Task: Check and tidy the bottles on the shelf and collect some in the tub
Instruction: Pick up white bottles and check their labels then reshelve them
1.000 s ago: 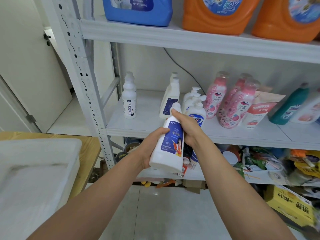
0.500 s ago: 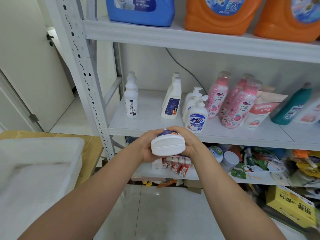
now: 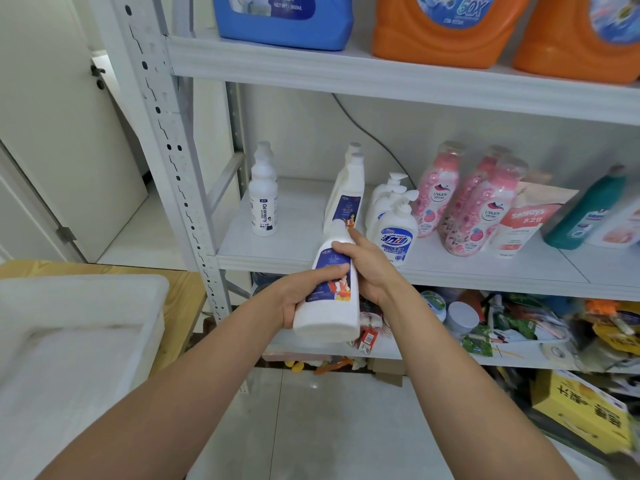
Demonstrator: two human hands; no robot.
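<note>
Held item: white bottle (image 3: 327,306) with blue label, just in front of the middle shelf (image 3: 298,220) edge, tilted, cap end toward the shelf, base toward the camera.
Grip L: left hand (image 3: 294,297) wraps the lower body, thumb across the label.
Grip R: right hand (image 3: 370,268) curls round the neck and shoulder, index finger stretched toward the shelf.
Shelf stock: Oil enemy bottles (image 3: 264,199) at left end; matching white bottles (image 3: 346,195) just behind the held one; pump bottles (image 3: 394,223) right of those; pink bottles (image 3: 478,209) further right; green bottle (image 3: 585,213) near right end.
Collection: white tub (image 3: 86,306) left of the shelf on a wooden table (image 3: 183,289), well apart from the held bottle.
Above shelf: blue jug (image 3: 284,19), orange jugs (image 3: 443,29).
</note>
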